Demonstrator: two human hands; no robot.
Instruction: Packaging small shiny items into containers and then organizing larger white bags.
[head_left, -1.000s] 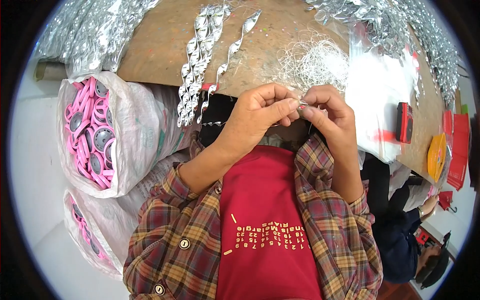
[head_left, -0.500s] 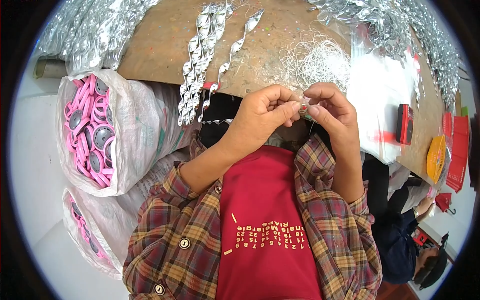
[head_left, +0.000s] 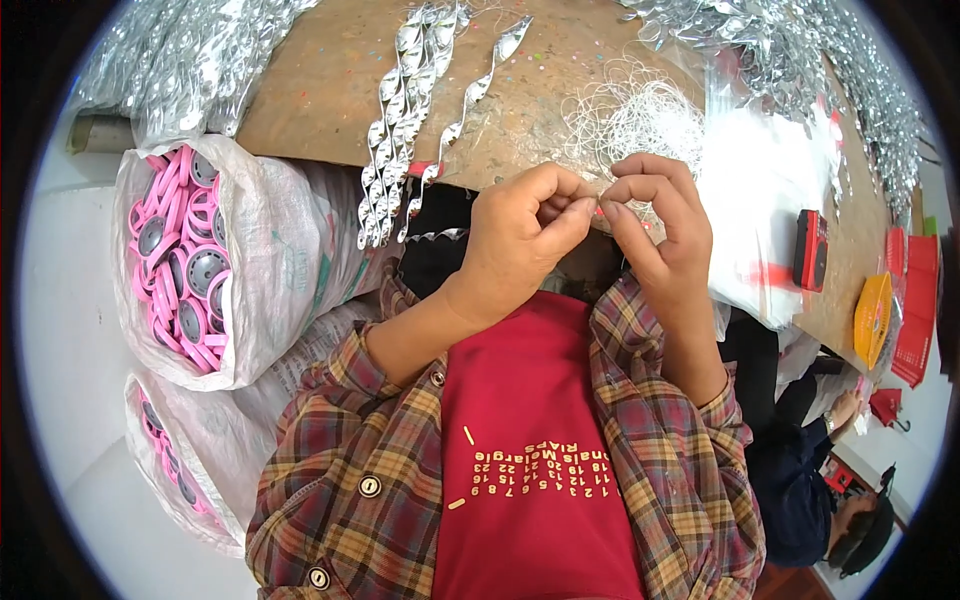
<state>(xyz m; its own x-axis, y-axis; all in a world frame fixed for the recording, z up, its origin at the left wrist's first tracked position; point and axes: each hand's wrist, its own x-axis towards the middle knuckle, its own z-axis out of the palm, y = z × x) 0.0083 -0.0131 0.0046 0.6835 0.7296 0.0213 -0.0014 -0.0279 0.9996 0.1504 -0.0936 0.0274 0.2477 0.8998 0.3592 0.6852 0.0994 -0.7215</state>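
Note:
My left hand [head_left: 525, 235] and my right hand [head_left: 665, 220] meet at the front edge of the brown table, thumb and forefinger of each pinched together. Between the fingertips shows only a tiny red speck; what they hold is too small and covered to name. Just beyond them lies a loose tangle of white string [head_left: 640, 120]. Left of my hands, twisted silver foil strips [head_left: 405, 110] hang over the table edge, and a single silver strip [head_left: 470, 100] lies beside them.
White plastic bags [head_left: 755, 190] and a red-and-black device [head_left: 810, 250] lie at right, near a yellow basket [head_left: 872, 318]. Silver foil bundles [head_left: 200, 65] cover the far corners. A sack [head_left: 265, 230] of pink-and-grey wheels stands at left. Another person [head_left: 790, 480] sits at lower right.
My fingertips have drawn tighter around the small object, hiding most of it. The right fingers have curled in toward the left hand. The things on the table look the same.

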